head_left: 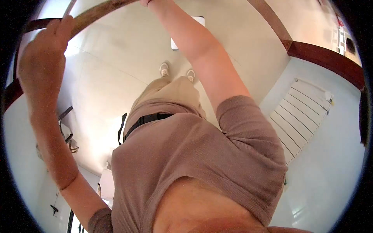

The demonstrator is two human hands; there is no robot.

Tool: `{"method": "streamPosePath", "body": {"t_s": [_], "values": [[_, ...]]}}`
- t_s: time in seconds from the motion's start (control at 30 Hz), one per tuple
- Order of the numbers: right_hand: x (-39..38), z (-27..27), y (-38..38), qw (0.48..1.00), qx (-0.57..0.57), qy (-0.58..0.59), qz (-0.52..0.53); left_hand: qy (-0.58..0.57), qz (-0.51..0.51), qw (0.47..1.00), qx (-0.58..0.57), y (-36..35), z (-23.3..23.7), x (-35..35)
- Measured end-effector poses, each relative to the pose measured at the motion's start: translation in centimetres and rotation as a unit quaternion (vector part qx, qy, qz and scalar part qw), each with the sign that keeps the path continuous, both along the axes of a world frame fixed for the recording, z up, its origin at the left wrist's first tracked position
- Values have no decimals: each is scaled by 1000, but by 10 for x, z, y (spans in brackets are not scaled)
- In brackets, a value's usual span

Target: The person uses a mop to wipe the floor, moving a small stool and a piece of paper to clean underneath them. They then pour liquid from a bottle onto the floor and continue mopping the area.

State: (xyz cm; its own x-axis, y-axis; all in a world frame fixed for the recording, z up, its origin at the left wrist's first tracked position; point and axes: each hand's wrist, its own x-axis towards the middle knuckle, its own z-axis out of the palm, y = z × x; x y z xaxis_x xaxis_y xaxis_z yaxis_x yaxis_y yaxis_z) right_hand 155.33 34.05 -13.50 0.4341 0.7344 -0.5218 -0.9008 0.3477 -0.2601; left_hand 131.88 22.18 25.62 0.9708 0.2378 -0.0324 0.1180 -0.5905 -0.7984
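A long brown wooden-looking bar (97,14) crosses the top left of the view, its curve perhaps due to the wide lens. My left hand (44,58) is raised at the upper left, its fingers closed round the bar's near part. My right arm reaches up to the top edge, where a sliver of my right hand (145,2) shows beside the bar's other visible end. The frame cuts off the fingers of that hand, so its grip is hidden.
I stand on a pale tiled floor (116,58). A white flat item (189,35) lies ahead of my feet, partly behind my right arm. A white radiator (301,116) hangs on the right wall, near dark red-brown trim (326,56). Dark-framed furniture (67,124) stands at the left.
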Motion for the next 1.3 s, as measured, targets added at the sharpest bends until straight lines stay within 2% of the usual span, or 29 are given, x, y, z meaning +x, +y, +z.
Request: {"method": "streamPosePath", "body": {"t_s": [0.03,0.07,0.13,0.2,0.23,0.27,0.3,0.33,0.37,0.4,0.43,0.47,0.5,0.53,0.57,0.63,0.67,0.73,0.77,0.83,0.87,0.9,0.93,1.03,1.1,1.2,1.27,1.3], "values": [[1,-14,-6,987,160,5,30,11,-24,1000,7,4,-1,-5],[-10,14,-31,987,155,32,32,20,-46,999,13,10,-9,-15],[-16,56,-80,991,15,127,-42,-30,-58,998,3,7,-37,-19],[-17,21,-107,987,59,141,-48,-21,-34,999,-31,-15,-45,-15],[-20,36,-132,985,-13,160,-57,-12,-33,996,-79,-20,-55,-16],[-20,27,-157,986,-46,141,-81,-44,-30,983,-175,-25,-69,-15],[-17,-6,-180,984,-50,145,-87,-51,-51,973,-219,-39,-79,-13],[-9,-52,-207,987,20,157,-38,-82,-68,958,-266,-45,-105,-9],[-9,-48,-237,984,-94,128,-75,-46,2,934,-354,-57,-124,2],[3,-101,-271,986,-115,108,-56,-76,-30,891,-446,-68,-154,16],[8,-110,-313,978,-193,61,-53,-75,-69,869,-484,-91,-175,35],[24,-153,-356,980,-183,60,-56,-72,-107,844,-521,-119,-187,59],[41,-121,-418,973,-146,132,-120,-13,-113,861,-496,-152,-179,89],[50,-120,-448,967,-176,118,-143,44,-113,874,-470,-188,-171,114],[52,-127,-450,960,-209,95,-160,42,-114,872,-474,-187,-187,117],[80,-128,-517,979,-188,65,-32,47,-168,858,-483,-219,-195,135],[90,-127,-540,980,-184,69,-40,55,-175,858,-480,-240,-201,147],[87,-118,-581,960,-209,137,-126,42,-272,823,-497,-280,-208,159],[99,-129,-604,960,-210,138,-126,43,-272,822,-499,-290,-210,162],[93,-140,-632,987,-15,158,34,100,-274,849,-440,-302,-200,163],[87,-151,-624,987,-16,158,33,99,-274,849,-441,-297,-200,163],[68,-129,-603,974,-128,150,-108,113,-257,842,-460,-292,-197,163],[58,-115,-590,931,-237,135,-242,124,-239,836,-479,-284,-196,161],[39,-142,-576,948,-154,151,-234,133,-245,841,-463,-249,-199,147],[7,-111,-527,913,-260,193,-249,162,-202,850,-460,-206,-190,127],[-11,-109,-501,936,-244,150,-206,158,-176,850,-471,-168,-185,103],[-32,-100,-483,925,-247,189,-216,162,-163,857,-461,-157,-174,97],[-38,-57,-471,914,-296,204,-187,154,-145,861,-462,-149,-181,86]]}}
